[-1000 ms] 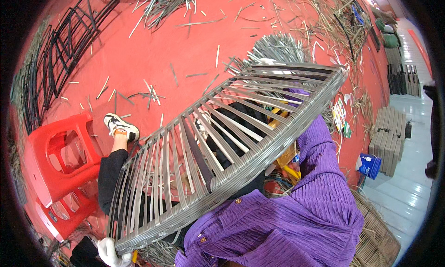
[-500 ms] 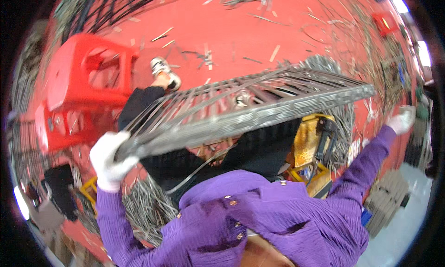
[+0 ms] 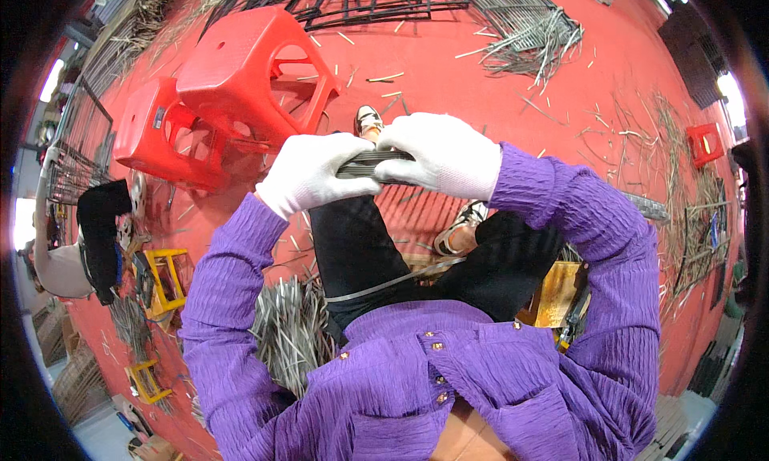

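A grey ribbed band (image 3: pixel 364 166) is gripped in front of the person's chest, its short visible stretch running between the two gloved hands. At its nine o'clock, the left hand (image 3: pixel 316 173) curls round one end, thumb below and fingers above; at three o'clock, the right hand (image 3: pixel 440 157) is closed over the other in the same way. How far the band runs behind the gloves cannot be told. Just beyond it, at twelve o'clock, shows a shoe (image 3: pixel 368 120). A loose grey strip (image 3: pixel 392 285) crosses the lap at six, and a bundle of grey strips (image 3: pixel 292 329) lies at seven. A yellow frame (image 3: pixel 164 281) stands at eight. Farther out, a large red stool (image 3: pixel 228 64) is at ten and black frames (image 3: pixel 368 0) are at twelve.
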{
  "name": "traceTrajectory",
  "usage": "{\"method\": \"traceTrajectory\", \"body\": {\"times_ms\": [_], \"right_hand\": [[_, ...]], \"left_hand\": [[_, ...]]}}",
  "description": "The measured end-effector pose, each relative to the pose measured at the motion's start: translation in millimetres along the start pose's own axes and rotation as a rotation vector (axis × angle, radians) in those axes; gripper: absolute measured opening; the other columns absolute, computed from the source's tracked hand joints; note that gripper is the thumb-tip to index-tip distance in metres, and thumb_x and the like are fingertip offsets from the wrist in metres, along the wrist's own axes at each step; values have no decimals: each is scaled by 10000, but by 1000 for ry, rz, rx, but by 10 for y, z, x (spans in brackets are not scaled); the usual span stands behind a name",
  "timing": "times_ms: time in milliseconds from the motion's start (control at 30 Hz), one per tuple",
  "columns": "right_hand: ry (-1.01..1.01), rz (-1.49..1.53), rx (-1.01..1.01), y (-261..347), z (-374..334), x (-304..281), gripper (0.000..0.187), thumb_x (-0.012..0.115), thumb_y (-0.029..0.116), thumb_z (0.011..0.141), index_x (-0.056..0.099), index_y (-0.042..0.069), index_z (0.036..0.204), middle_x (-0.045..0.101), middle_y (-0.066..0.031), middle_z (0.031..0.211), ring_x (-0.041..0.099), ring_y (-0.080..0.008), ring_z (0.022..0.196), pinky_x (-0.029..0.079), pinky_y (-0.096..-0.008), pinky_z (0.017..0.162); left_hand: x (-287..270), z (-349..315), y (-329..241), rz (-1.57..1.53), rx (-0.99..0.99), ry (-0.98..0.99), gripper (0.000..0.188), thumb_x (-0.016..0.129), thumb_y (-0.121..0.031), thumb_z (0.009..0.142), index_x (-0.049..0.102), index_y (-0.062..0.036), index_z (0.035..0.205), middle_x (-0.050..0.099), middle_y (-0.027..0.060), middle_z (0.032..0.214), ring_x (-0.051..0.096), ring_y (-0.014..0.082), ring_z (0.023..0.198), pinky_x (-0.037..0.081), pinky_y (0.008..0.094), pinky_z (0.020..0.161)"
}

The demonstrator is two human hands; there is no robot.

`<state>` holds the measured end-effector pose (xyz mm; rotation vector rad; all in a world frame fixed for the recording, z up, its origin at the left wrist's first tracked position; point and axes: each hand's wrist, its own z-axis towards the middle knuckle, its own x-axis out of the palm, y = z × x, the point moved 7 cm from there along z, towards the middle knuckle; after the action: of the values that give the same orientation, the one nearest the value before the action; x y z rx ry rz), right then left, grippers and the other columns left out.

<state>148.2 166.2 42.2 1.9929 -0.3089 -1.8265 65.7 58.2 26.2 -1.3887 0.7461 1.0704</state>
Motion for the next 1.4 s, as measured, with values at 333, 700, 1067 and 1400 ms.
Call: {"method": "traceTrajectory", "body": {"times_ms": [333, 700, 1067, 1400], "right_hand": [[-277, -113, -236, 136, -251, -271, 163, 613, 255, 916, 638, 111, 988, 669, -105, 811, 677, -304, 753, 528, -400, 675], [-350, 269, 467, -1043, -2569, -1249, 202, 683, 89, 898, 725, 15, 1081, 721, -95, 922, 666, -118, 819, 532, -289, 776], [-225, -1068, 520, -2273, -4839, -1077, 680, 569, 6, 822, 423, 169, 1465, 589, -65, 913, 613, -261, 852, 509, -368, 780], [-361, -689, 791, -2967, -5250, -660, 477, 501, 83, 902, 550, 137, 1374, 664, -100, 1046, 637, -273, 979, 497, -375, 897]], "left_hand": [[4, 0, 15, -10, 37, -56, 506, 769, -493, 776, 682, -169, 1156, 713, 54, 1001, 700, 264, 882, 549, 346, 762], [29, -4, 25, -25, 66, -111, 462, 824, -360, 721, 693, -82, 1066, 692, 99, 918, 697, 292, 829, 545, 334, 717], [95, -53, 179, -129, 86, -184, 394, 723, -187, 694, 646, 18, 1022, 621, 140, 834, 625, 276, 726, 507, 349, 686], [111, -110, 156, -88, -32, -174, 709, 686, -667, 807, 633, 14, 996, 549, 56, 753, 523, 159, 625, 405, 301, 566]]}}
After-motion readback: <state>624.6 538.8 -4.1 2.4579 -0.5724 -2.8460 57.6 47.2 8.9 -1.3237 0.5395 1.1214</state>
